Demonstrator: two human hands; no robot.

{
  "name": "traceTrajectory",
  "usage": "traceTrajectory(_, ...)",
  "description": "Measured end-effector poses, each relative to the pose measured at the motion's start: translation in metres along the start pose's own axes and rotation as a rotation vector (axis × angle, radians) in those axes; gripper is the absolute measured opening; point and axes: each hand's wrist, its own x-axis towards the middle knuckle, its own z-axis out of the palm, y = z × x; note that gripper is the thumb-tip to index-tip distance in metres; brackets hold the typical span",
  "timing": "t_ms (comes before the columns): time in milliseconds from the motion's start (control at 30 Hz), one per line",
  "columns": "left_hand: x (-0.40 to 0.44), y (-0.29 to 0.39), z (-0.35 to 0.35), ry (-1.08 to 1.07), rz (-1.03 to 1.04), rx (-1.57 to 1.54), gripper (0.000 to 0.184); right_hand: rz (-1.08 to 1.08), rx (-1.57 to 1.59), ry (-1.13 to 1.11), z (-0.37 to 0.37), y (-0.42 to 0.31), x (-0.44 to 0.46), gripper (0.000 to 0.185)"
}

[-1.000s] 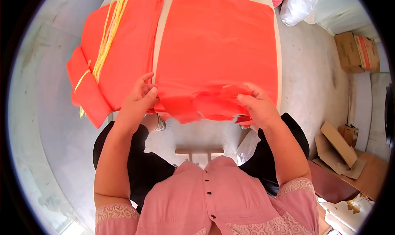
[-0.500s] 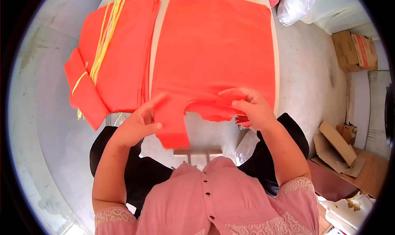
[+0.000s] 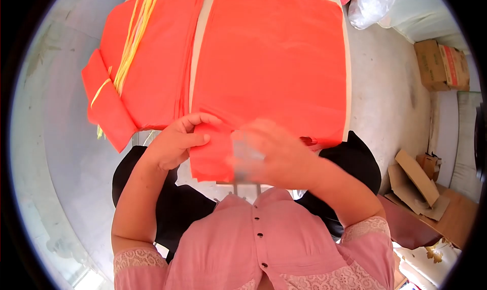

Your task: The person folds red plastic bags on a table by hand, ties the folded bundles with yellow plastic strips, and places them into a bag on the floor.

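one head-worn camera, single view: set above the chest, facing forward and down; forearms and hands (image 3: 269,150) near, table (image 3: 349,87) beyond, floor (image 3: 378,82) and boxes (image 3: 440,64) farther off at right.

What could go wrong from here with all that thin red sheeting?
The narrow flap of the wide red plastic-looking sheet lies between the left hand and right hand; an uneven tug might tear or crease it.

The red roll with a yellow tie juts past the corner of the left red stack, near the left arm, so a bump could perhaps knock it off.
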Motion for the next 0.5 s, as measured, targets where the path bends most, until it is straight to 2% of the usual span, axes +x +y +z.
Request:
traceTrajectory(67,0.001,0.002,0.004,-0.014,-0.007,-0.009,0.034,-0.202,-0.230,0.117,0.033,-0.004,-0.003,0.057)
traceTrajectory(133,0.001,0.003,0.007,-0.027,-0.020,-0.026,0.034,-0.241,-0.314,0.335,0.055,-0.005,0.006,0.034)
traceTrajectory(200,0.002,0.004,0.010,-0.046,-0.034,-0.044,0.034,-0.308,-0.379,0.376,0.062,-0.010,0.016,0.023)
traceTrajectory(300,0.005,-0.001,0.008,-0.049,-0.005,-0.048,0.036,-0.384,-0.428,0.275,0.066,-0.016,0.028,0.023)
traceTrajectory(500,0.003,0.003,0.013,-0.091,-0.012,-0.035,0.037,-0.306,-0.473,0.432,0.074,-0.019,0.034,0.020)
